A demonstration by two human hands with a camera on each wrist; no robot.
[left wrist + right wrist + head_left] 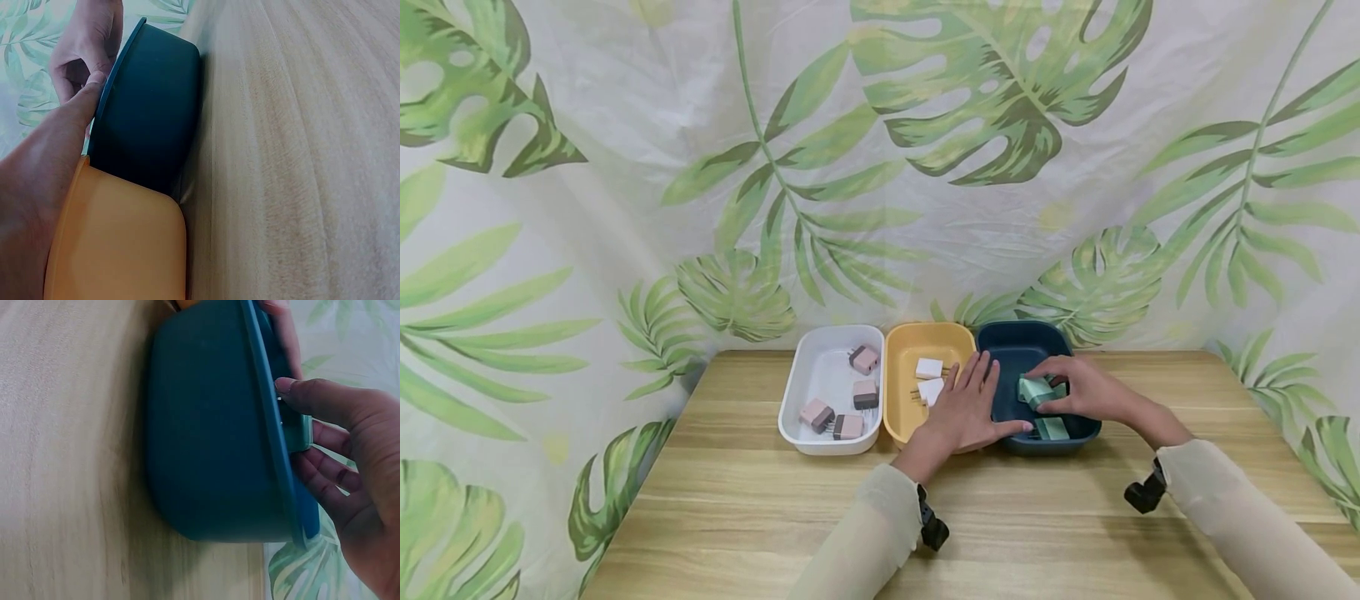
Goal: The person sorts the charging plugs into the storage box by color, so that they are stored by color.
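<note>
My right hand (1093, 390) pinches a green charger plug (1036, 392) between thumb and fingers, inside the dark blue tray (1022, 340). In the right wrist view part of that green charger (303, 434) shows past the tray's rim. Another green charger (1052, 428) lies nearer the tray's front; more green is partly covered by the hand. My left hand (966, 412) is spread with straight fingers over the yellow tray (925, 335), its thumb reaching to the blue tray's front rim. White chargers (929, 367) lie in the yellow tray, partly hidden by that hand.
A white tray (820, 354) stands left of the yellow one, holding several pink and grey chargers (848, 427). The three trays stand side by side at the back of the wooden table (745, 500). Behind hangs a leaf-patterned cloth (820, 267).
</note>
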